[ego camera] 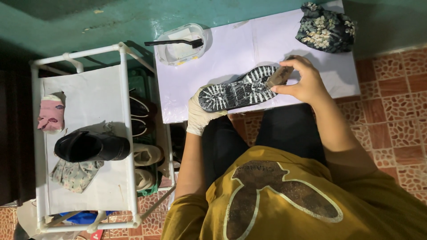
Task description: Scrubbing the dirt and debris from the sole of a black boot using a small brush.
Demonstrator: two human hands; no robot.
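Looking down past our yellow shirt [284, 200], we've got the left hand [198, 116] in a pale glove, closed around the heel end of a black shoe [238, 89] and holding it sole-up, treads facing us. Our right hand [304, 82], bare, sits at the toe end of that same shoe, fingers curled and pinched on a small brown brush [280, 76] whose edge is pressed against the sole. So the shoe runs between both hands, left at the heel, right at the toe, just above the white sheet [262, 40] covering the low table.

Further out on that sheet, we see a clear plastic tub [182, 49] with a black-handled brush [175, 42] laid across its rim, well apart from the hands. At the far right corner sits a dark floral cloth bundle [327, 26].

Off to our left stands a white pipe-frame rack [124, 111]; on its top shelf lie another black shoe [91, 146], a pink sock [51, 113] and a pale patterned cloth [75, 174].
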